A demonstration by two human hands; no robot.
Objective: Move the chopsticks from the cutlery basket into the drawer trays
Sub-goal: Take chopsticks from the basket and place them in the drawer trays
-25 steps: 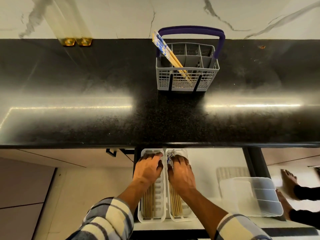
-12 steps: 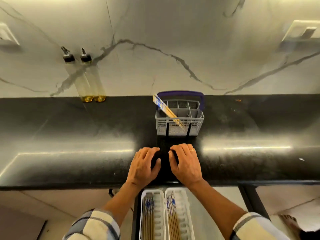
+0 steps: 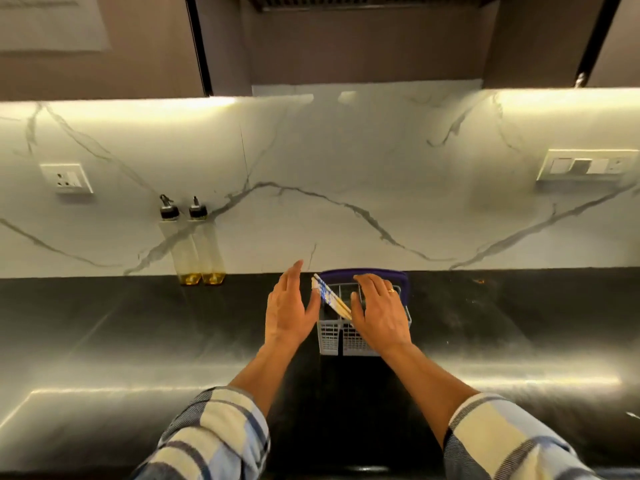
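The chopsticks are pale wood with blue-white patterned tops, leaning left in the grey cutlery basket. The left hand is released beside them; the right hand lies flat over the basket, grasping nothing.

A home kitchen: glossy black stone countertop, white veined marble backsplash at twelve o'clock, two clear oil bottles at ten o'clock, brown overhead cabinets.

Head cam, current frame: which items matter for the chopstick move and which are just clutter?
Job:
- chopsticks, leaning in the basket
- cutlery basket
- left hand, open beside the chopsticks
- right hand, over the basket

Clutter:
- two oil bottles by the wall
- wall socket
- switch panel
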